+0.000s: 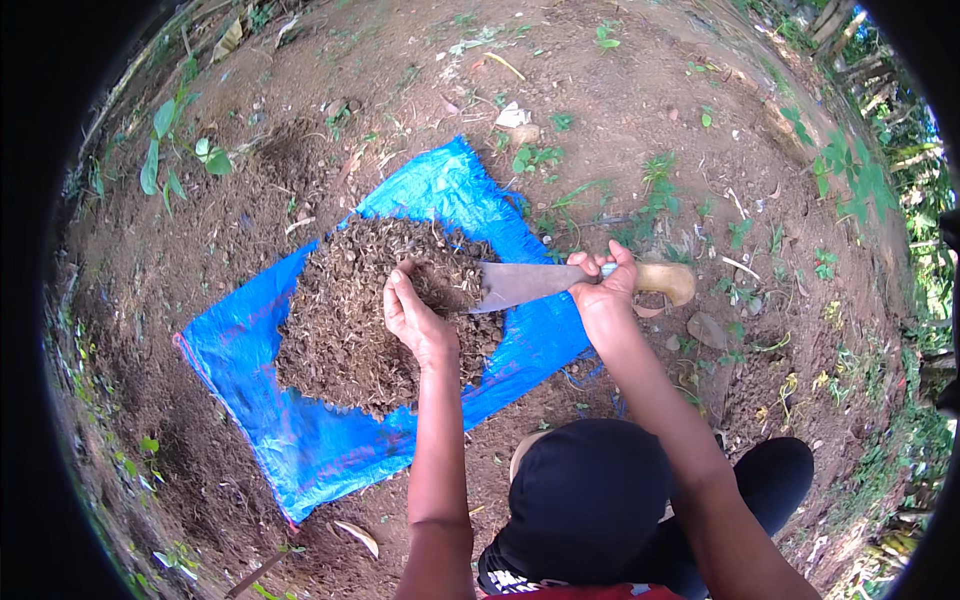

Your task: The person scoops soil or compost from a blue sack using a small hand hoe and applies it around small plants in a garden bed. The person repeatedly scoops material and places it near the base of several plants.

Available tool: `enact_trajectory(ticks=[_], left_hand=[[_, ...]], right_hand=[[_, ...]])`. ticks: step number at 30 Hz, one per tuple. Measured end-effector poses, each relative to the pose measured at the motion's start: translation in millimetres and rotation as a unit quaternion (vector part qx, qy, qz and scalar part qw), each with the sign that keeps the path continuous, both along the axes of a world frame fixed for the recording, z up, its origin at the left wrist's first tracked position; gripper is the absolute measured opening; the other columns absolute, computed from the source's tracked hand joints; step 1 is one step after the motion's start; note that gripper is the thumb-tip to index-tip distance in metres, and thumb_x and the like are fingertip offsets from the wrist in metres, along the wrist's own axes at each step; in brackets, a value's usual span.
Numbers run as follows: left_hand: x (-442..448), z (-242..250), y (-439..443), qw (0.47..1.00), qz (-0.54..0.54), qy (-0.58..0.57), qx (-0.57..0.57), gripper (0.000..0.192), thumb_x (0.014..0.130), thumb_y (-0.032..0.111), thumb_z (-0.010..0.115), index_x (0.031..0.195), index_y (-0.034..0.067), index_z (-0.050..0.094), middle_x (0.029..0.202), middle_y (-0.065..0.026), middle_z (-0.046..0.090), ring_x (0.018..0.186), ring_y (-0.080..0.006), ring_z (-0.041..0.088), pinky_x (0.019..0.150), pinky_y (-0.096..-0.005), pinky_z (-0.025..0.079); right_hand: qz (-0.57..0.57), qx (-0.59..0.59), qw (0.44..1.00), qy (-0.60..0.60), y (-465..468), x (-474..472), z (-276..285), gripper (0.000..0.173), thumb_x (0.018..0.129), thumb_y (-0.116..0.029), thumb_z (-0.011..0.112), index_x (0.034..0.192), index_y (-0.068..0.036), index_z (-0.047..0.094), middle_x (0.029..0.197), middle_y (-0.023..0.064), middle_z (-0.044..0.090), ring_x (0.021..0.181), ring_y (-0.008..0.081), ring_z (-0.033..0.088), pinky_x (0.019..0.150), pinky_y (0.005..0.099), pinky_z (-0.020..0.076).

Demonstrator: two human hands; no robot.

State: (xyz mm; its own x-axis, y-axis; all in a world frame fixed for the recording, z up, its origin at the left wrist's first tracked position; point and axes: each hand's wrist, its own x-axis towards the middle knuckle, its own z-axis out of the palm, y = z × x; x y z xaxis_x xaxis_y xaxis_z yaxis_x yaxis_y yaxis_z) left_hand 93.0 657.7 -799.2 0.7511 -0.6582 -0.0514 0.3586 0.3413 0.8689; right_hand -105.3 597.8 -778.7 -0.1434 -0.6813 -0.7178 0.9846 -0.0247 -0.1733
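A heap of crumbly soil mixed with dry plant bits (345, 330) lies on a blue woven plastic sack (525, 367), spread flat on the ground. My right hand (606, 277) grips a machete (532, 285) where blade and wooden handle meet. The blade points left, its front end in or over the right side of the heap; whether the tip is buried I cannot tell. Over the middle of the heap is my left hand (412, 307), thumb and forefinger close together near a darker hollow. Whether it pinches any soil is not clear.
Bare earth with small weeds (536, 157) surrounds the sack. A leafy plant (169, 142) grows at the upper left. My knees, in dark cloth (592, 495), are close below the sack. A flat stone (706, 330) lies right of the machete handle; dense greenery borders the far right.
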Motion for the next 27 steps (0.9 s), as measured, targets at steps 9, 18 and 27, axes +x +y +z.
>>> enact_trajectory(ticks=[9,18,27], left_hand=[[-60.1,71.3,-107.7,0.984,-0.133,0.103,-0.056,0.026,0.093,0.028,0.050,0.101,0.005,0.062,0.101,-0.0043,0.059,0.096,-0.0159,0.052,0.089,-0.0324,0.042],[-276.0,156.8,-210.2,0.910,-0.361,0.202,-0.002,0.026,0.096,0.030,0.041,0.092,0.009,0.056,0.097,-0.0091,0.061,0.093,-0.0258,0.058,0.092,-0.0459,0.044],[-572.0,95.7,-185.9,0.794,-0.544,0.261,0.069,0.032,0.097,0.030,0.038,0.106,0.004,0.053,0.110,-0.0154,0.060,0.105,-0.0300,0.056,0.100,-0.0486,0.039]], right_hand=[[-0.041,-0.046,0.997,-0.052,-72.9,-89.0,88.0,0.029,0.087,-0.026,0.056,0.071,-0.013,0.036,0.054,0.0016,0.035,0.041,0.0145,0.032,0.047,0.0332,0.0423],[-0.157,-0.141,0.976,-0.045,-107.2,-310.2,160.2,0.029,0.090,-0.035,0.055,0.084,-0.013,0.037,0.062,0.0012,0.039,0.043,0.0132,0.031,0.049,0.0338,0.0432],[-0.327,-0.151,0.933,0.029,10.9,-574.1,118.6,0.027,0.092,-0.033,0.053,0.088,-0.011,0.037,0.057,0.0013,0.037,0.042,0.0136,0.034,0.048,0.0339,0.0448]])
